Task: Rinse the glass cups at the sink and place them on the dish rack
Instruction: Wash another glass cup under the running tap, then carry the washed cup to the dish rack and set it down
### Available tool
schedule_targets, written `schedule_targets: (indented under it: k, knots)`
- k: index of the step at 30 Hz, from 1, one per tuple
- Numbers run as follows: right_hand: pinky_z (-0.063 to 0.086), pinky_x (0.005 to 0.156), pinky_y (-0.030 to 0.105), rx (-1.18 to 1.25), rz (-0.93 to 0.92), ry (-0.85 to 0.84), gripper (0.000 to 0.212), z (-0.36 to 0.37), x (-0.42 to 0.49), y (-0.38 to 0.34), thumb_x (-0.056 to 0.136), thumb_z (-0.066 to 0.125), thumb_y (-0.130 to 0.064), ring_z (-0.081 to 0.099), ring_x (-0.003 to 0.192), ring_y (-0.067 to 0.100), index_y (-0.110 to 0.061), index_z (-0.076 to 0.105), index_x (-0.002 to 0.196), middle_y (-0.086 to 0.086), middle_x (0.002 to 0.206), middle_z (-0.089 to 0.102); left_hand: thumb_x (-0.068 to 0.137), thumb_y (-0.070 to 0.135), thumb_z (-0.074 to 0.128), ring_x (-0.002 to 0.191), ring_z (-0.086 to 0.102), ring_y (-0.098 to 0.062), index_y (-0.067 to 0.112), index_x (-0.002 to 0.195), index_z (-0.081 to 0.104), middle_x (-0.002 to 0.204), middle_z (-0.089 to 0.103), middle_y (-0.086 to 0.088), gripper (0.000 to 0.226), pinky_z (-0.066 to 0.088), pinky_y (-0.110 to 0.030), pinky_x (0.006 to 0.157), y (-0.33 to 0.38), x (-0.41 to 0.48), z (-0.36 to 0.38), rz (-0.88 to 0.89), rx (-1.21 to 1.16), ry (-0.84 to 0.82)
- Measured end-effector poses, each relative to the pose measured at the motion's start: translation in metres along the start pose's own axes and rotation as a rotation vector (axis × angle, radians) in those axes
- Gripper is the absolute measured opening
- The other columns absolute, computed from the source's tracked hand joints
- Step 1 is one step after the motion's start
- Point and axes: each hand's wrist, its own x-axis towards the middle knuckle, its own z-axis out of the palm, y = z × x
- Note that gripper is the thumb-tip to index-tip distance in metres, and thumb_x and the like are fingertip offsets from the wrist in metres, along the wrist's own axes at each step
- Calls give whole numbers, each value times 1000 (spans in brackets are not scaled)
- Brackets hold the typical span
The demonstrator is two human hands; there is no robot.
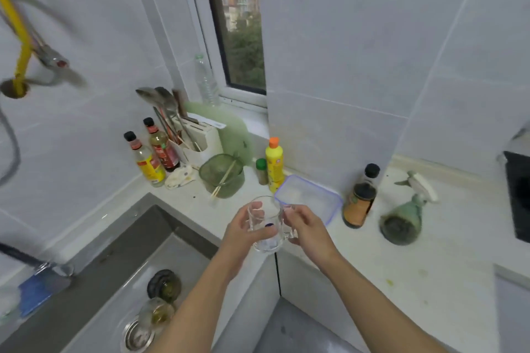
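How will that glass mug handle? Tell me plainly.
The glass mug is clear glass with a handle, so probably rigid and breakable against the hard counter. Its smooth wall is likely slippery when wet; the left hand wrapping the body and right hand at the handle look sensible.

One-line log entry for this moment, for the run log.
left hand: grips glass mug body; right hand: holds its handle; location: over counter corner beside sink; dish rack: not in view
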Motion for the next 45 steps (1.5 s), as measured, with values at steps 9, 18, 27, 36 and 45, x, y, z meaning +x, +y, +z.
schedule_targets:
  k: [9, 18, 27, 36, 45]
  knots:
    - [61, 92, 51, 106, -19, 323, 23, -124, -28, -1, 105, 55, -37, 70, 105, 14, -19, 69, 109, 1, 107, 74, 47, 35, 94, 100, 66, -15, 30, 125, 59, 114, 66, -2, 86, 54, -31, 79, 15, 48, 134, -35, 108, -416]
    - [63, 88, 44, 225, -52, 776, 27, -231, -107, 12, 102, 61, -36, 71, 106, 24, -10, 62, 110, 14, 114, 70, 57, 40, 90, 120, 68, -20, 36, 133, 57, 131, 67, -1, 83, 52, -36, 99, 14, 38, 295, -36, 178, -914]
    - [60, 90, 40, 139, -118, 1158, 38, -335, -225, 63, 96, 68, -29, 66, 104, 13, -38, 39, 119, -9, 127, 53, 74, 45, 85, 111, 73, -11, 40, 138, 57, 120, 75, 8, 70, 51, -34, 104, -11, -43, 463, -17, 354, -1210]
    - [46, 79, 19, -5, -24, 1275, 26, -483, -359, 108, 89, 70, -32, 58, 84, -1, -38, 48, 100, -17, 136, 54, 81, 35, 89, 112, 71, -9, 28, 141, 57, 119, 73, 9, 69, 53, -35, 102, -54, -176, 651, 12, 358, -1287]
    - [50, 108, 36, -51, -2, 1330, 70, -608, -437, 150, 74, 86, -53, 54, 127, 0, -47, 43, 129, -19, 139, 53, 77, 25, 92, 118, 61, -9, 26, 128, 56, 126, 63, 3, 63, 47, -11, 71, -82, -269, 791, 40, 369, -1231]
